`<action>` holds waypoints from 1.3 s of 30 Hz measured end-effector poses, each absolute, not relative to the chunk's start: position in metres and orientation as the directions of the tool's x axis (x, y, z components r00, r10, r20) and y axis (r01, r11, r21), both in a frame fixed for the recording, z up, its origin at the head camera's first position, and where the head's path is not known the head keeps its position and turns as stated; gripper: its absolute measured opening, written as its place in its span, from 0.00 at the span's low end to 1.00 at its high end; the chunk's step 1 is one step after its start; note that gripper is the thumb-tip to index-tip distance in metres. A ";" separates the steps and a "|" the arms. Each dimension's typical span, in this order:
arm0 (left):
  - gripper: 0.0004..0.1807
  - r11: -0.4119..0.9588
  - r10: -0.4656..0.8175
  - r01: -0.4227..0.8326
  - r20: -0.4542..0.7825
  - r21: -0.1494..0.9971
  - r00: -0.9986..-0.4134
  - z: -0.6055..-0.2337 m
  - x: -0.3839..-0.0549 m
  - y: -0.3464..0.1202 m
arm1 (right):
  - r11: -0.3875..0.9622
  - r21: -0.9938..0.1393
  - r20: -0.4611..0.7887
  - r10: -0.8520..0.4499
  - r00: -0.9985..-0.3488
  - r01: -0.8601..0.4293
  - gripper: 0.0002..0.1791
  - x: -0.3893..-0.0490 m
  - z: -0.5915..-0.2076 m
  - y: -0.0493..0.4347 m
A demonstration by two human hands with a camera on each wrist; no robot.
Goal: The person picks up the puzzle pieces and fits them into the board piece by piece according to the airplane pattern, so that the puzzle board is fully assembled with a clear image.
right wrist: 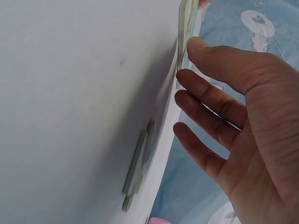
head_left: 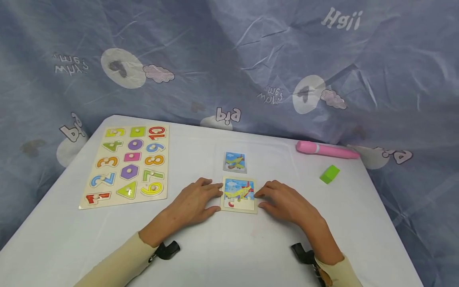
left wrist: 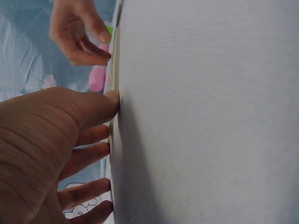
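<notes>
A small square picture puzzle board (head_left: pixel 238 212) lies flat on the white table, showing a yellow aeroplane on blue, with a pale bare patch at its lower right. Along its left edge rest the spread fingertips of my left hand (head_left: pixel 195 201), thumb at the lower corner. My right hand (head_left: pixel 287 201) is at the opposite edge, fingers loosely bent and fingertips close to or touching the board. Beneath the right hand, the right wrist view shows a flat knobbed puzzle piece (right wrist: pixel 134 163) seen edge-on; the hand hides it from the head view. Just beyond the board lies an aeroplane picture card (head_left: pixel 235 162).
A wooden number and shape peg board (head_left: pixel 83 202) lies at the left. At the back right are a pink marker-shaped object (head_left: pixel 328 150) and a green block (head_left: pixel 330 174). A grey-blue printed cloth (head_left: pixel 229 59) hangs behind the table (head_left: pixel 229 247).
</notes>
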State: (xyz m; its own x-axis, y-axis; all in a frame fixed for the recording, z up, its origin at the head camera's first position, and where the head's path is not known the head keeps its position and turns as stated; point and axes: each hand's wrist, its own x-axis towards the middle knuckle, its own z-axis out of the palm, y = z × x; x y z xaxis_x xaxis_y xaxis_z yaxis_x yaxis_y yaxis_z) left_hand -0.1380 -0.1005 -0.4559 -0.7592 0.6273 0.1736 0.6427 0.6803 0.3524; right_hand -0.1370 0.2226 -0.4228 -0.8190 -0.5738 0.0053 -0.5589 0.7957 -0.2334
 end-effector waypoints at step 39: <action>0.24 0.677 0.622 0.640 0.182 0.362 -0.761 -0.456 -0.138 -0.100 | 0.861 -0.229 0.040 -0.458 -0.888 -0.455 0.20 -0.107 -0.425 0.295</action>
State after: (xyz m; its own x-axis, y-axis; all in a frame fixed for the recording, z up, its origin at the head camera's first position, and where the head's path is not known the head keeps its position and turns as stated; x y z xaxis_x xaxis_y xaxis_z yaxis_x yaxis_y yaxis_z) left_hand -0.1383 -0.0998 -0.4562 -0.7611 0.6225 0.1821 0.6405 0.6771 0.3625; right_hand -0.1066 0.2949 -0.4253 -0.8879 -0.4583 0.0402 -0.4546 0.8606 -0.2295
